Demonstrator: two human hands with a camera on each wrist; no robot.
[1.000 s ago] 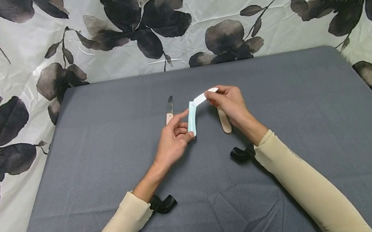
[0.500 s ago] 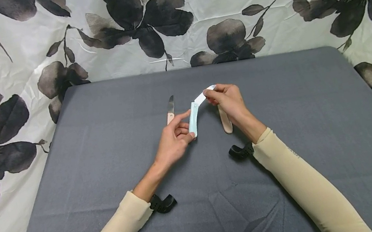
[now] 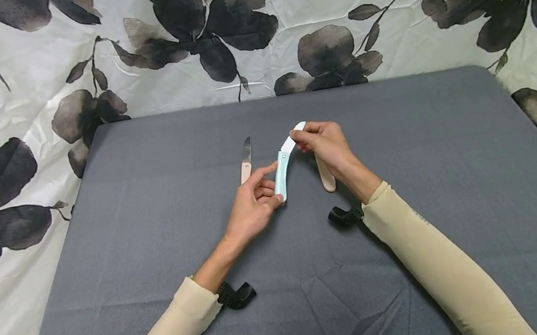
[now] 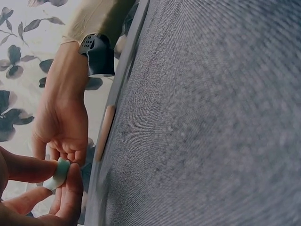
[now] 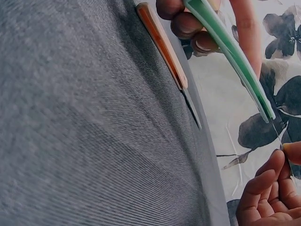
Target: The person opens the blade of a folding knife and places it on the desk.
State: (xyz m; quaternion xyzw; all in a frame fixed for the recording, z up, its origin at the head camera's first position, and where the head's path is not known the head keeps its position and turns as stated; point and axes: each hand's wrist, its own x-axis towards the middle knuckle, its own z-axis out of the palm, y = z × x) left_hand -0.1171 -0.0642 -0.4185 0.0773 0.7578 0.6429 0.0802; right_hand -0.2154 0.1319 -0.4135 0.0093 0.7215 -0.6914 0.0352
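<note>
Mint folding knife (image 3: 282, 164), held at both ends

Handle is clamped by L hand (image 3: 251, 208) fingers; blade (image 3: 289, 145) is pinched by R hand (image 3: 330, 144). Prob. light, stiff, maybe slippery; best gripped by handle sides, blade by flat. Counted: 1 mint knife, 1 pink-handled knife (image 3: 245, 171) to its left, 1 beige handle (image 3: 326, 175) to its right, blade not seen.

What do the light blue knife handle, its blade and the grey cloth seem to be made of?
Light blue knife handle: probably plastic, smooth with a slight sheen, given its even colour.
Blade: likely metal, being thin and bright, though it may be coated white.
Grey cloth: apparently woven fabric, matte, with fine ribs and creases.
</note>
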